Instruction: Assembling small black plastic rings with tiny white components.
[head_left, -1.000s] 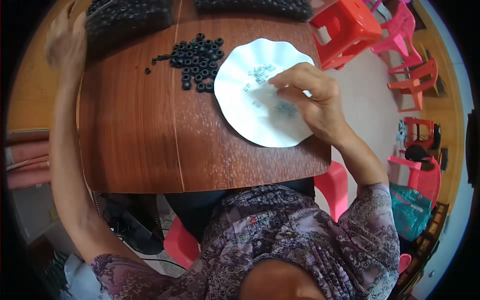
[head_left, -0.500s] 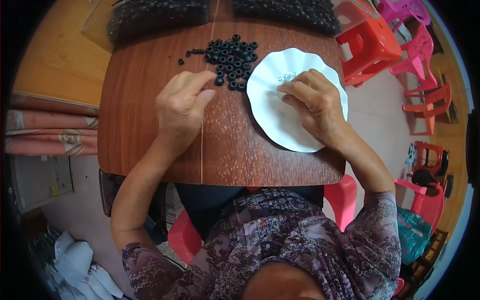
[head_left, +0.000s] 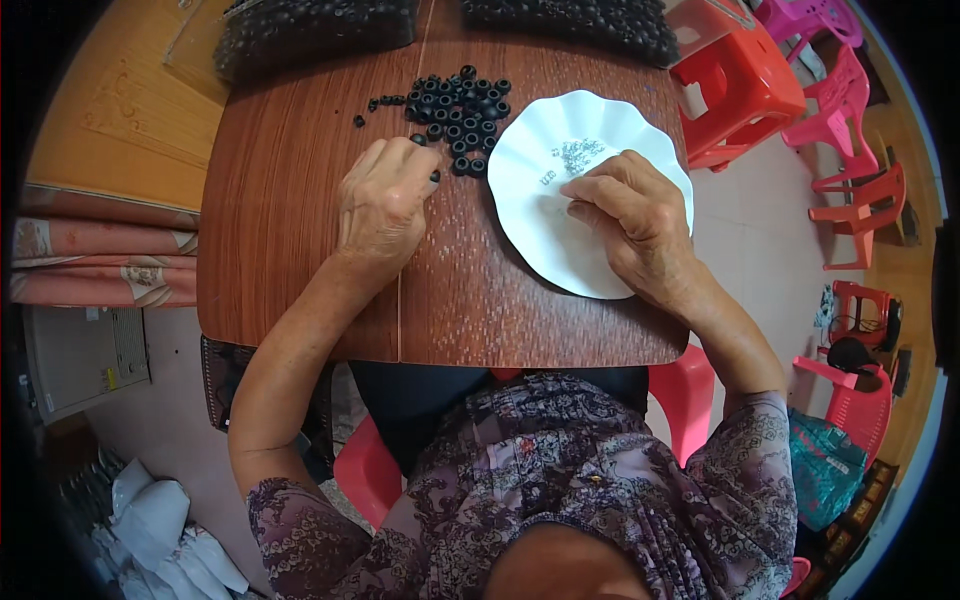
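My left hand [head_left: 385, 200] is curled over the wooden table, left of the plate. A small black round piece [head_left: 434, 176] shows between its thumb and fingers. Just beyond its knuckles sits another black piece [head_left: 418, 139]. Ahead lies a loose pile of small black ring-like pieces [head_left: 457, 110], many with a hole in the top. Over a white scalloped plate [head_left: 545, 240], the fingers of my right hand [head_left: 640, 215] are pinched together; whatever they hold is too small to make out. Tiny clear or silvery bits [head_left: 578, 155] lie on the plate beyond those fingertips.
Two clear containers full of black pieces, a left one [head_left: 315, 40] and a right one [head_left: 575, 28], stand along the table's far side. A few smaller black bits [head_left: 385, 101] lie left of the pile. A red stool [head_left: 740, 90] stands right of the table [head_left: 290, 250].
My left hand has curled inward, and a black piece now shows in its fingers. My right hand has shifted slightly nearer me, uncovering more of the tiny bits on the plate.
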